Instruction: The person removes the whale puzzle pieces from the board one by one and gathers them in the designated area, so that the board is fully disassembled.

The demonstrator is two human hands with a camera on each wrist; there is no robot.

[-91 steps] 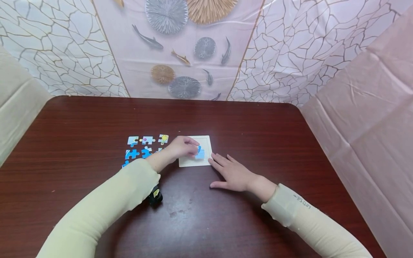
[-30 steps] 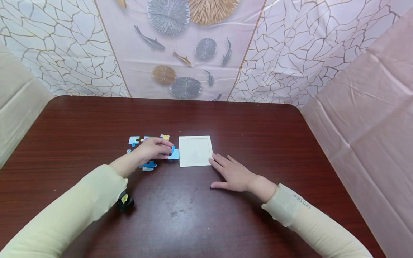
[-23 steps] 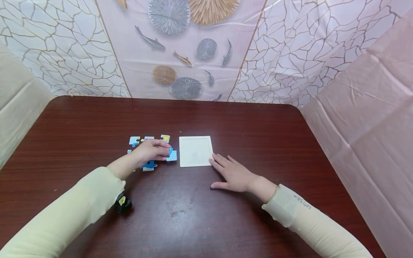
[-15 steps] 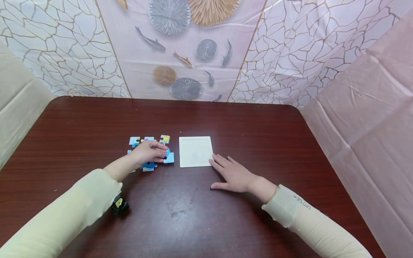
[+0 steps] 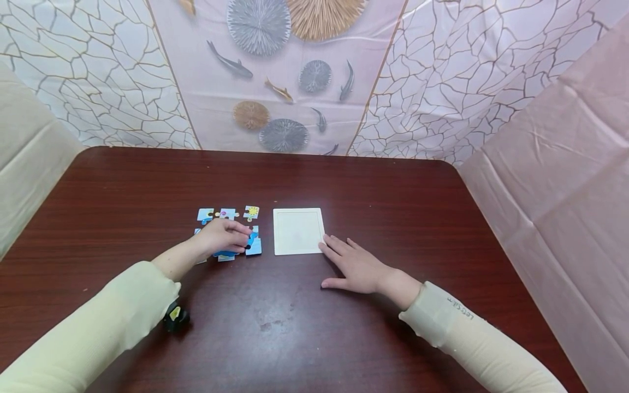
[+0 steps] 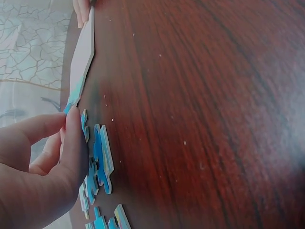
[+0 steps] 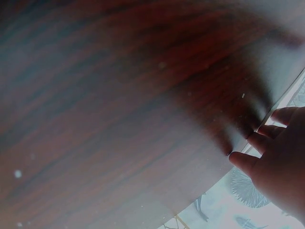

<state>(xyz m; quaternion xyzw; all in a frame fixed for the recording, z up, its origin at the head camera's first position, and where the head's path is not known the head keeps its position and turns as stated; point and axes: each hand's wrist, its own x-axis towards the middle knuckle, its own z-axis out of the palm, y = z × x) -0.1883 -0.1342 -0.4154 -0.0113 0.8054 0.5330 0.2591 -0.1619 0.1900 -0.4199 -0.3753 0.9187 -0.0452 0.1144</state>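
Observation:
In the head view my left hand (image 5: 218,238) pinches a light-blue jigsaw puzzle piece (image 5: 254,246) between thumb and fingers, at the right side of a group of loose pieces. The left wrist view shows the piece (image 6: 77,88) tilted at the fingertips, above pieces on the table. Right of the group lies a square white puzzle tray (image 5: 276,232) with a raised border and a bare inside. My right hand (image 5: 356,266) lies flat with spread fingers, its fingertips at the tray's right edge. The right wrist view shows these fingers (image 7: 244,162) stretched out.
Several puzzle pieces lie in loose rows, among them one with a yellow sun (image 5: 253,211) and a pale corner piece (image 5: 205,214). My left hand covers part of them. A black wrist device (image 5: 176,317) hangs by the left sleeve. Patterned cloth walls surround the brown table (image 5: 393,191).
My left hand has carried the blue puzzle piece out from over the tray, leftward to the group, then slightly lower and nearer to me. The right hand and tray have stayed put.

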